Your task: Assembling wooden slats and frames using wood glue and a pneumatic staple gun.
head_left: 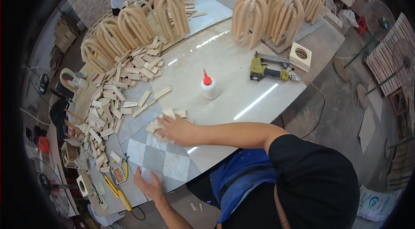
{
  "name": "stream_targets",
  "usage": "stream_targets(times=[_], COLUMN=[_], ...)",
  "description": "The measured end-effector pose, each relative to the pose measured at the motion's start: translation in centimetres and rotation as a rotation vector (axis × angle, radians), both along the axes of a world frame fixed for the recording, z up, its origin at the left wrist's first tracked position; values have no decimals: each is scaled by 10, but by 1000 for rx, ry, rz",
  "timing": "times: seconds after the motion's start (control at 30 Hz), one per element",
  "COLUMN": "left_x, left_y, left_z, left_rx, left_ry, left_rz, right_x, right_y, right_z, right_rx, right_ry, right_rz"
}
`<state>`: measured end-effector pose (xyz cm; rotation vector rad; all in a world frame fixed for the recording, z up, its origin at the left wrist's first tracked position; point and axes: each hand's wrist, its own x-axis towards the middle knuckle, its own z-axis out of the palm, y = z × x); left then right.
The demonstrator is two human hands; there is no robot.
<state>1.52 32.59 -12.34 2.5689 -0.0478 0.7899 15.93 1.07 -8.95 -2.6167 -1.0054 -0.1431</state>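
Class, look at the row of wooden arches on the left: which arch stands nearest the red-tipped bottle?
The right-end arch of that row. It stands closest to the bottle; the row's other arches stand farther left.

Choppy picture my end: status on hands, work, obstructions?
Right fingers on crumpled cream cloth-like bundle. Left fingers spread open. Pale rectangular wooden block close beside bundle.

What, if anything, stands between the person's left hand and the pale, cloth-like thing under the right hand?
Nothing visible stands between the left hand and the pale, cloth-like thing, only the checkered patch of tabletop. The right hand does cover part of it.
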Motion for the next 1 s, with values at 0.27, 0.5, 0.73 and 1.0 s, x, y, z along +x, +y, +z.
stream_targets(times=[0.27,0.5,0.73,1.0], left_x=[56,84,94,49], left_y=[-150,-177,-205,-196], left_z=[40,8,5,23], left_rx=[95,13,33,79], left_ry=[181,236,223,258], left_rz=[-433,-347,-352,-306], right_x=[-101,-134,-82,-23], right_y=[-106,-179,-192,-173], right_z=[1,-13,-13,-25], right_rx=[253,461,355,105], right_ry=[-16,-203,40,71], right_rz=[3,-459,-474,-598])
